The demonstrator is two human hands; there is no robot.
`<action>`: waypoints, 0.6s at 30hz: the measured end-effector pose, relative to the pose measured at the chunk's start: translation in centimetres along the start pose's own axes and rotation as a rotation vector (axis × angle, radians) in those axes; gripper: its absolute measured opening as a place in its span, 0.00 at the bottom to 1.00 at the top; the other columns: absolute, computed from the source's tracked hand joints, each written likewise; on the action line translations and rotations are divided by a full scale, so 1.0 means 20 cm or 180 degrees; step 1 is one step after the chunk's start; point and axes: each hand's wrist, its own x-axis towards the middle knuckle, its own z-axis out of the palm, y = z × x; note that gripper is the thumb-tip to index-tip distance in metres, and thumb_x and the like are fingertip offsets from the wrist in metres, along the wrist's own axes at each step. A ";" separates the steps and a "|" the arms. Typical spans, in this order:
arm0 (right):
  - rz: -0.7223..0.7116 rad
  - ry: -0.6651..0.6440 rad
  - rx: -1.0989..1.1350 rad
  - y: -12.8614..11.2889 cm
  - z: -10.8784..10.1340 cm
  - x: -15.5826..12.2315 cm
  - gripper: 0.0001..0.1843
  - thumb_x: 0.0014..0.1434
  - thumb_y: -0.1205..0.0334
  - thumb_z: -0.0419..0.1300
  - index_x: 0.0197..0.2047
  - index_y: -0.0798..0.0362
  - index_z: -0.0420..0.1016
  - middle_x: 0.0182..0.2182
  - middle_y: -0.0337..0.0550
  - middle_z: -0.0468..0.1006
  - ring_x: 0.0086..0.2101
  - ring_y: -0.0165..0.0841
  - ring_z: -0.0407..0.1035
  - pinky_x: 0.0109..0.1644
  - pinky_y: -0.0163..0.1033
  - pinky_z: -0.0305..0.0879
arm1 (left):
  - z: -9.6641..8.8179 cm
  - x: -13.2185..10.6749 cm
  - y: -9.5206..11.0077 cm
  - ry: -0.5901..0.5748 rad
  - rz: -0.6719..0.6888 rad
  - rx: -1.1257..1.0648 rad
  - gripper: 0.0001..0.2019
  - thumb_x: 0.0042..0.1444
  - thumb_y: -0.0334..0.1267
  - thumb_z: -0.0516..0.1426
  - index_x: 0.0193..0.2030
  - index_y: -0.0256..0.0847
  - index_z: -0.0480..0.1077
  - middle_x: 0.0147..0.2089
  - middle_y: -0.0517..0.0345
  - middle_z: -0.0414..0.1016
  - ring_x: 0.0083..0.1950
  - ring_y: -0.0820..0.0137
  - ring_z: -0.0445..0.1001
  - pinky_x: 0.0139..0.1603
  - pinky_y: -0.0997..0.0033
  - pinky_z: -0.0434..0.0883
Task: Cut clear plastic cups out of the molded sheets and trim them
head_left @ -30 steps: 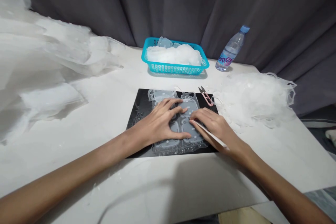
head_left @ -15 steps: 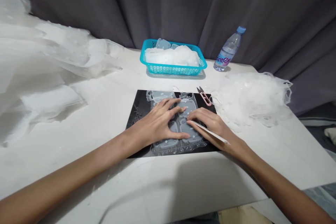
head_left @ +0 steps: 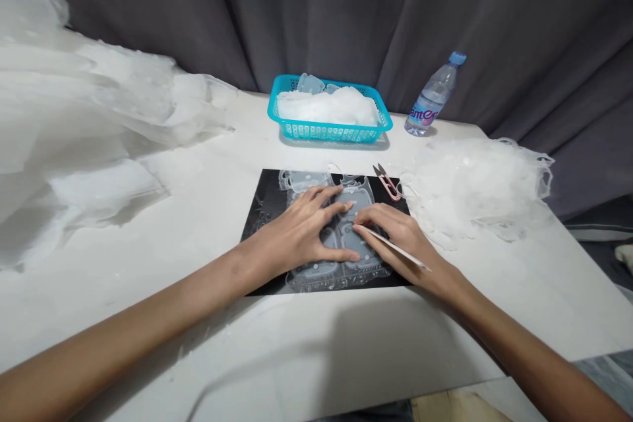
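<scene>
A translucent moulded sheet (head_left: 359, 201) with several rounded panels lies on a black mat (head_left: 264, 204). Spread across its middle, my left hand (head_left: 309, 224) presses down with fingers apart. My right hand (head_left: 395, 231) pinches a thin white pen-like tool (head_left: 400, 250), its rear end slanting back over the wrist. The tool's tip is hidden at my fingertips, close to the panels' edges. Pink-handled thread snips (head_left: 388, 183) rest on the mat's far right corner, beyond my right hand.
A turquoise basket (head_left: 331, 133) holding white translucent pieces stands at the back. Beside it is a water bottle (head_left: 429, 99). Heaps of translucent sheets (head_left: 113, 99) on the left and stringy white scraps (head_left: 475, 184) on the right flank the mat. A grey curtain (head_left: 321, 13) hangs behind.
The whole view has shifted slightly, so everything sits a little further right. Both hands keep nearly the same place on the sheet, and the white tool is still held.
</scene>
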 end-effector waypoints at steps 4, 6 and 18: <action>-0.0105 -0.0162 -0.0274 0.00 -0.02 0.00 0.08 0.76 0.65 0.51 0.47 0.52 0.72 0.43 0.49 0.79 0.45 0.40 0.73 0.52 0.46 0.69 | -0.01 0.00 0.02 -0.0101 -0.0037 0.0152 0.47 0.55 0.74 0.57 0.70 0.38 0.66 0.78 0.36 0.57 0.77 0.44 0.55 0.76 0.40 0.55; -0.0143 -0.0162 -0.0318 0.01 -0.04 -0.01 0.08 0.75 0.64 0.52 0.47 0.52 0.72 0.43 0.49 0.79 0.44 0.40 0.74 0.51 0.46 0.70 | -0.02 0.01 0.03 -0.0177 -0.0070 0.0209 0.48 0.55 0.74 0.57 0.71 0.37 0.66 0.78 0.35 0.57 0.77 0.44 0.55 0.76 0.39 0.55; -0.0295 -0.0012 -0.0136 0.03 -0.02 -0.01 0.07 0.75 0.64 0.54 0.49 0.51 0.73 0.46 0.48 0.81 0.49 0.39 0.75 0.56 0.48 0.73 | -0.02 0.00 0.02 -0.0126 -0.0088 0.0046 0.48 0.54 0.74 0.58 0.71 0.39 0.66 0.78 0.36 0.57 0.77 0.43 0.56 0.76 0.37 0.56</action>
